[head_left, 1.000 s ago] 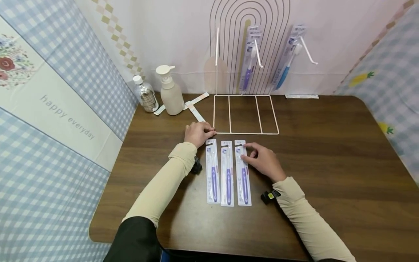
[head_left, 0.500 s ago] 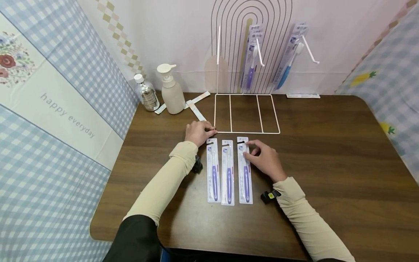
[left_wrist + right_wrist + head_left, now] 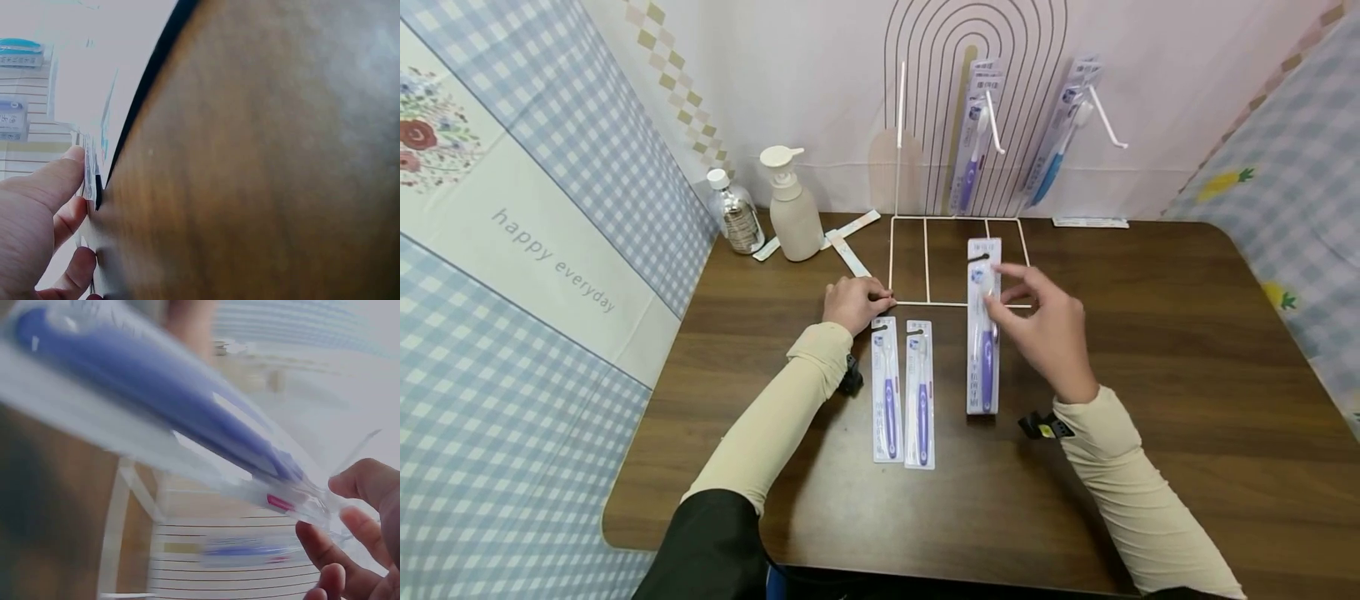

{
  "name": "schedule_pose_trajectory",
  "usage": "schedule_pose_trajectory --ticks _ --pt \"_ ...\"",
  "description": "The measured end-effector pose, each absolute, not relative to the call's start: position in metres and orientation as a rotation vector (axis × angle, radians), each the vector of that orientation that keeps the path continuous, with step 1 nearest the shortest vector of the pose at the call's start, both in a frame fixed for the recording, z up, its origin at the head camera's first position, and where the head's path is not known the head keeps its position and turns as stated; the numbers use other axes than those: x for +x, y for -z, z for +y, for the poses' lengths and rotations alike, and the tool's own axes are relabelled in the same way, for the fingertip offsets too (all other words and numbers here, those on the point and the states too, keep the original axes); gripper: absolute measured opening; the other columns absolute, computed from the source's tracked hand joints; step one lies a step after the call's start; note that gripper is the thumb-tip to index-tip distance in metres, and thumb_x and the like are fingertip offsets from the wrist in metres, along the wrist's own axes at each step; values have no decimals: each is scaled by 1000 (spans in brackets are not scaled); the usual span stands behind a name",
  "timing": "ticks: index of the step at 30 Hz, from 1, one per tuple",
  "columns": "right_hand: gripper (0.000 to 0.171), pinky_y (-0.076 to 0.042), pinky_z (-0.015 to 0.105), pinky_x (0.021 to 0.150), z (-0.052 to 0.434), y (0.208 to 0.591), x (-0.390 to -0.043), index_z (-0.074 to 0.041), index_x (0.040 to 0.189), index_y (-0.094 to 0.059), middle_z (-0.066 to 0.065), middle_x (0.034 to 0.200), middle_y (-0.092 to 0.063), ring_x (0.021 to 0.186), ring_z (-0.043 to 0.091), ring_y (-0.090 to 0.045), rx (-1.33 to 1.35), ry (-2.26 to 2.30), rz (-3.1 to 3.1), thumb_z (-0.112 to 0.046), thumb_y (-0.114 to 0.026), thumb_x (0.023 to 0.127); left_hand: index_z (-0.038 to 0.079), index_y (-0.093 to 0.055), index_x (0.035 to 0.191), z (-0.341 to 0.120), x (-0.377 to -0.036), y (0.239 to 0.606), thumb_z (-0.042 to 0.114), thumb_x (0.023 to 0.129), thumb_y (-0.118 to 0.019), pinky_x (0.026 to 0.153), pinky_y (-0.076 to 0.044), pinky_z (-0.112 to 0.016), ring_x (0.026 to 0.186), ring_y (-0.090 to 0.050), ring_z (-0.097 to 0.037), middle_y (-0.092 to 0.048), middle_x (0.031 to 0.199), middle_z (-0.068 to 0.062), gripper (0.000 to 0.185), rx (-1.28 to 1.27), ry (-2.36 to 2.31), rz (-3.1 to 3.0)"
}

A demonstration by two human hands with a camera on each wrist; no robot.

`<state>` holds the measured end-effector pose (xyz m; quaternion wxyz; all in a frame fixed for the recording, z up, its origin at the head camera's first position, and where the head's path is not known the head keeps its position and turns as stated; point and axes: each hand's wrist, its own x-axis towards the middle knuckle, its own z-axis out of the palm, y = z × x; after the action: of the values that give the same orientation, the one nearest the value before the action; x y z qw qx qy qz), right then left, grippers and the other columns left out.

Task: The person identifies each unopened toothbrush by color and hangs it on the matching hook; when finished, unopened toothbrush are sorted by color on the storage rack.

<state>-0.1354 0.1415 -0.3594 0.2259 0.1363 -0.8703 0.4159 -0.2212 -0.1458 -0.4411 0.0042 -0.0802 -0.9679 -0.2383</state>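
My right hand point(image 3: 1047, 327) pinches a packaged toothbrush point(image 3: 982, 333) with a purple handle by the edge of its upper half, and the pack is raised off the table. Up close in the right wrist view, the blurred toothbrush pack point(image 3: 162, 394) slants toward the thumb and fingertips. Two more purple toothbrush packs point(image 3: 887, 408) point(image 3: 921, 408) lie side by side on the table. Beyond them stands a white wire rack point(image 3: 927, 262), its front left corner held by the fingers of my left hand point(image 3: 853, 306). In the left wrist view, the left thumb point(image 3: 59, 178) is near a clear pack edge.
Toothbrush packs hang on the rack's middle hook point(image 3: 992, 121) and right hook point(image 3: 1105, 117); the left hook point(image 3: 899, 104) is bare. A pump bottle point(image 3: 793, 212), a silver bottle point(image 3: 736, 217) and thin white strips point(image 3: 850, 257) are at the back left. Another strip point(image 3: 1090, 222) lies at the back right.
My right hand has lifted the rightmost toothbrush pack from the row and moved it forward and slightly right, over the rack's front wire. The left hand has stayed at the rack's corner.
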Motion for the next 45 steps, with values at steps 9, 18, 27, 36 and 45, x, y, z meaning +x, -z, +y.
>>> schedule_pose_trajectory --ticks 9,18,27,36,45 --pt "38 -35 18 51 134 284 -153 -28 128 -79 5 89 -79 49 8 -46 360 -1184 -2140 -20 -84 92 27 -86 111 -152 -222 439 39 99 -76 90 -41 -46 104 -68 -24 -78 111 11 20 -250 737 -3025" --pt "36 -49 9 66 121 270 -179 -24 127 -80 10 96 -80 75 -10 -65 319 -1229 -2135 -18 -83 92 26 -86 110 -153 -220 436 39 99 -76 90 -41 -45 105 -67 -24 -78 113 11 20 -236 727 -3034" --pt "34 -41 13 59 114 285 -204 -22 127 -80 8 93 -80 65 -13 -57 243 -1164 -2173 -20 -82 93 26 -86 110 -152 -219 436 38 99 -76 91 -40 -46 106 -67 -26 -78 114 10 20 -249 743 -3035" --pt "36 -36 21 70 104 290 -261 -21 132 -76 8 100 -81 77 10 -70 140 -1150 -2209 -23 -79 96 28 -86 109 -151 -220 438 39 98 -77 90 -40 -45 105 -67 -24 -78 113 12 18 -245 734 -3028" --pt "40 -40 23 68 102 291 -286 -27 139 -69 5 112 -80 92 26 -76 15 -1142 -2293 -25 -75 100 29 -86 109 -146 -219 440 40 97 -77 89 -41 -43 103 -68 -21 -78 112 13 19 -246 743 -3037"
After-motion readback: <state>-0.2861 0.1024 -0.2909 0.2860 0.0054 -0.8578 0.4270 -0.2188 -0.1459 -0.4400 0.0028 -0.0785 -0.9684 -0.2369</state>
